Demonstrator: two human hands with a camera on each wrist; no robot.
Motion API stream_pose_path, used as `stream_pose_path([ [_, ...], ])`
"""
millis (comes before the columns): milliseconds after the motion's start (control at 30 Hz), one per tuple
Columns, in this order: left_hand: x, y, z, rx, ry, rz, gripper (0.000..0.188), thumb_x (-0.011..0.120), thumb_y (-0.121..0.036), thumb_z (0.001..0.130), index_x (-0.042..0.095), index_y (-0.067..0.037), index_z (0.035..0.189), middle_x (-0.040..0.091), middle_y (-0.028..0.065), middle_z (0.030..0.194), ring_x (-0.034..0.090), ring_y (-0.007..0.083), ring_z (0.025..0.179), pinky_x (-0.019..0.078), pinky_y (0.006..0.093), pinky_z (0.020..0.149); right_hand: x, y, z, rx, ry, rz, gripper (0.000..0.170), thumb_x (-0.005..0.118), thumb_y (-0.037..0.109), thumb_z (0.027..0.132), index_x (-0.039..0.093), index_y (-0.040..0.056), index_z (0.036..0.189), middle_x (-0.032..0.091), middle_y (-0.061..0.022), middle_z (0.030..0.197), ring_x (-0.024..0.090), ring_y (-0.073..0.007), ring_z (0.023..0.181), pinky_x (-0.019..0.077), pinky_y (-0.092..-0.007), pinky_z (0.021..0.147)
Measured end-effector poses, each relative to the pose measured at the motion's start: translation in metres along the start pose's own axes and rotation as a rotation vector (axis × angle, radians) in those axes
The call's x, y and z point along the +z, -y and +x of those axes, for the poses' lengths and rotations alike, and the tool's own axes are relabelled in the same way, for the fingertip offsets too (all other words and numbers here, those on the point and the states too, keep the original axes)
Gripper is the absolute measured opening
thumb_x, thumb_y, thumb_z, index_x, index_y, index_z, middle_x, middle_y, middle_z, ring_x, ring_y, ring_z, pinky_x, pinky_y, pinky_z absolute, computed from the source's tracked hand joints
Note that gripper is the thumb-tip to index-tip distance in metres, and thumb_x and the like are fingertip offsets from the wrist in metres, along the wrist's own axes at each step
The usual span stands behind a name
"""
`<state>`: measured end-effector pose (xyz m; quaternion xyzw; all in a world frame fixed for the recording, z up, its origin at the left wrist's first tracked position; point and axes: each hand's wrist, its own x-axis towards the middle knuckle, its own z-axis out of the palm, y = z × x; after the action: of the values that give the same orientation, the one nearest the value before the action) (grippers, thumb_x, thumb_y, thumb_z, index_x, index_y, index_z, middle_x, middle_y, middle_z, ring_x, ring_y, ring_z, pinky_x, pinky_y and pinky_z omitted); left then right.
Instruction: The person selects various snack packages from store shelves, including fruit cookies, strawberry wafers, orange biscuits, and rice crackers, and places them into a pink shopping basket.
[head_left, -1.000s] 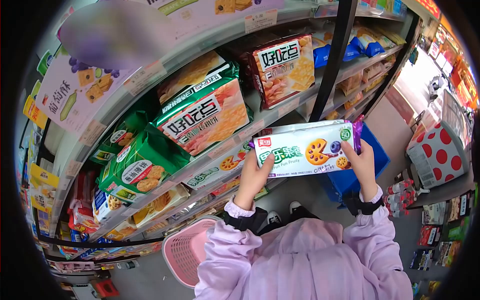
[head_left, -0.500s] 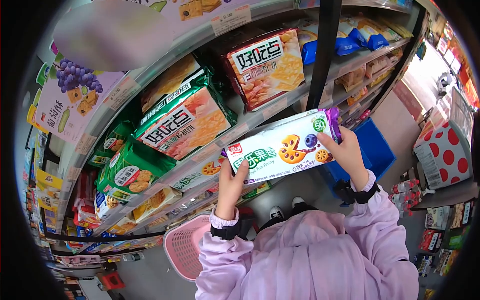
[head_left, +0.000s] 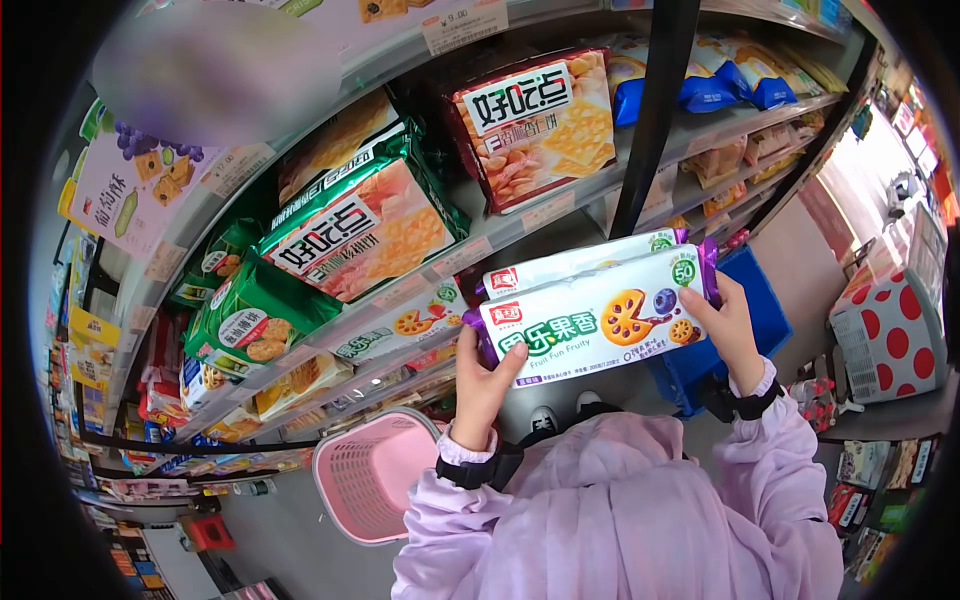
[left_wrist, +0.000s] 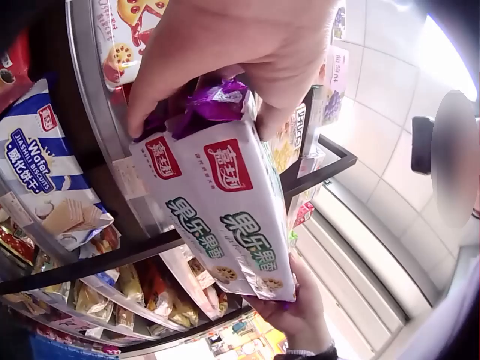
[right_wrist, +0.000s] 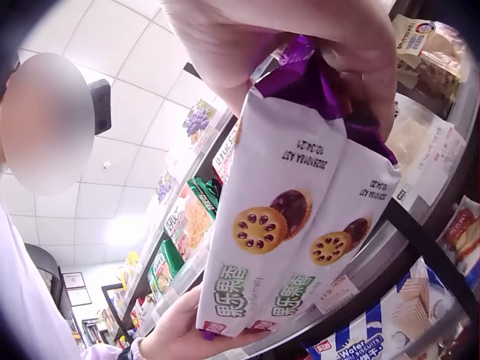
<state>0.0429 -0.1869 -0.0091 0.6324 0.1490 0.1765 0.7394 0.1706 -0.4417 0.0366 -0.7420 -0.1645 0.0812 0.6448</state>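
Note:
Two long white biscuit packs with purple ends are held between my hands in front of my body. The front pack (head_left: 600,322) shows round fruit biscuits, a blueberry and green lettering. Just behind it, the second pack (head_left: 570,266) rises above its top edge. My left hand (head_left: 482,385) grips the left ends, thumb on the front face. At the other end my right hand (head_left: 726,325) pinches the purple ends, thumb near the green 50 mark. From the left wrist, the packs (left_wrist: 217,214) appear side by side, with fingers and thumb around both.
A store shelf (head_left: 540,212) curves along the left, bearing green cracker packs (head_left: 365,235) and a dark red one (head_left: 540,130). A black post (head_left: 655,120) crosses it. A pink basket (head_left: 370,475) and a blue bin (head_left: 745,300) stand below; a red-dotted box (head_left: 890,325) is at right.
The packs first swung left and tilted, then came back a little lower and to the right. More of the rear pack now shows above the front one. Both hands kept their grip.

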Motion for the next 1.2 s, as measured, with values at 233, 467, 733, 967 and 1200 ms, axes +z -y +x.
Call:
stream_pose_path([
  [233, -0.041, -0.021, -0.009, -0.168, 0.090, -0.153, 0.061, 0.076, -0.014, 0.063, 0.043, 0.002, 0.111, 0.056, 0.0097, 0.099, 0.056, 0.0164, 0.088, 0.0446, 0.0291, 0.079, 0.022, -0.007, -0.004, 0.081, 0.059, 0.153, 0.023, 0.061, 0.016, 0.079, 0.057, -0.0029, 0.091, 0.061, -0.0031, 0.080, 0.054, -0.0054, 0.069, 0.0437, -0.0203, 0.062],
  [467, -0.066, -0.006, -0.041, -0.270, 0.081, -0.139, 0.069, 0.073, -0.023, 0.068, 0.035, 0.003, 0.119, 0.051, 0.0113, 0.109, 0.052, 0.0186, 0.098, 0.0422, 0.0312, 0.084, 0.050, -0.028, 0.001, 0.165, 0.146, 0.190, 0.024, 0.061, 0.019, 0.080, 0.059, -0.0034, 0.089, 0.061, -0.0036, 0.078, 0.054, -0.0050, 0.068, 0.0436, -0.0199, 0.059],
  [733, -0.118, 0.011, -0.113, -0.304, -0.173, -0.120, 0.060, 0.068, -0.021, 0.071, 0.037, 0.004, 0.117, 0.052, 0.0118, 0.107, 0.051, 0.0186, 0.097, 0.0404, 0.0318, 0.086, 0.108, -0.042, -0.028, 0.317, 0.416, 0.161, 0.023, 0.058, 0.018, 0.082, 0.056, -0.0019, 0.092, 0.059, -0.0021, 0.078, 0.052, -0.0051, 0.067, 0.0434, -0.0198, 0.059],
  [967, -0.238, 0.029, -0.223, -0.295, -0.569, -0.090, 0.055, 0.058, -0.016, 0.077, 0.032, 0.000, 0.123, 0.049, 0.0107, 0.110, 0.051, 0.0184, 0.097, 0.0418, 0.0304, 0.083, 0.243, -0.074, -0.096, 0.268, 0.825, 0.066, 0.034, 0.063, 0.028, 0.078, 0.053, -0.0015, 0.092, 0.059, -0.0073, 0.080, 0.054, -0.0123, 0.072, 0.0441, -0.0280, 0.064],
  [1200, -0.408, 0.096, -0.285, -0.734, -0.696, -0.244, 0.045, 0.056, -0.022, 0.083, 0.040, 0.000, 0.118, 0.057, 0.0088, 0.101, 0.058, 0.0155, 0.088, 0.0481, 0.0278, 0.074, 0.423, -0.140, -0.186, 0.760, 0.874, 0.284, 0.030, 0.058, 0.021, 0.079, 0.057, -0.0042, 0.094, 0.062, -0.0094, 0.084, 0.058, -0.0164, 0.075, 0.0436, -0.0284, 0.069],
])
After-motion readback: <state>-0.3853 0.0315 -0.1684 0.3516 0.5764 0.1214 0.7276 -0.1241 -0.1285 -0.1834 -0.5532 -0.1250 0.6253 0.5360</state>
